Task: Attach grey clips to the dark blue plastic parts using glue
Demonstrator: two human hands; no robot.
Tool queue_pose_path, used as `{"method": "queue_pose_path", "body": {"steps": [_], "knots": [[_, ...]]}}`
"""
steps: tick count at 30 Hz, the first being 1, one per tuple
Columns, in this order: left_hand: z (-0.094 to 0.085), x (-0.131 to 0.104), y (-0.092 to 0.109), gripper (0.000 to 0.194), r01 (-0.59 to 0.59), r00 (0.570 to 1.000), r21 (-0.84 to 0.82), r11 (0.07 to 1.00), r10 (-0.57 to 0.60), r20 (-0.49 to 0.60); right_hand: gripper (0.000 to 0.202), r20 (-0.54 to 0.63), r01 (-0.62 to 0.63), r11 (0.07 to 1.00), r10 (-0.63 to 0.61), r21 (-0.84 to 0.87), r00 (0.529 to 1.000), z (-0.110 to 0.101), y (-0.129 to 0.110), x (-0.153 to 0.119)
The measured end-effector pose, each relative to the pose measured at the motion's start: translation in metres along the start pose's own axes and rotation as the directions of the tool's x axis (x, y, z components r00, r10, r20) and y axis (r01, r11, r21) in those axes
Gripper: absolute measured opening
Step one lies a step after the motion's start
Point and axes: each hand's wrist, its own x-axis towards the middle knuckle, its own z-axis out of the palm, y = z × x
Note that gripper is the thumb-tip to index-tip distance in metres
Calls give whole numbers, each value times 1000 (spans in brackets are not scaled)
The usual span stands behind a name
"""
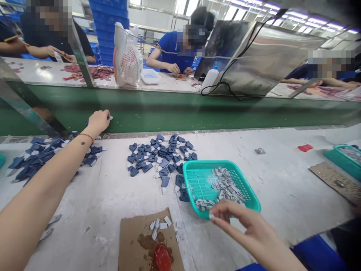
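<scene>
My left hand (98, 122) reaches out over the near edge of the green belt (158, 113), fingers curled closed. A small whitish tip shows at its fingertips; the rest of that piece is hidden. Below its wrist lies a heap of dark blue plastic parts (42, 154) with pale ends. My right hand (239, 222) is at the front rim of the teal basket (194, 210), thumb and finger pinching a small white piece (211, 216). Inside the basket are many small grey pieces (227, 184). More blue parts (160, 150) lie spread behind and left of the basket.
Near me a cardboard sheet (129, 241) carries white blocks (162, 226) and a glossy red object (163, 258). To the right are a red scrap (305, 148), another cardboard piece (335, 180) and another teal basket (332, 154). Across the belt, co-workers sit by a metal panel (270, 56).
</scene>
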Motion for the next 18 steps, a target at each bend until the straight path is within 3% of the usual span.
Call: {"method": "queue_pose_path", "body": {"steps": [4,8,14,18], "knots": [[-4,-17,17,17,51,996,-220,974,-66,-61,22,85,-133,986,125,98,988,34,-2,-28],[-7,-57,45,28,126,991,-490,863,-136,16,26,32,-306,947,304,94,952,61,16,-37],[-22,-131,84,25,202,972,-677,708,-62,225,32,-50,-374,916,385,146,922,70,23,-40],[-27,-143,94,19,182,954,-676,714,36,296,36,-90,-355,924,370,141,925,72,24,-46]]}}
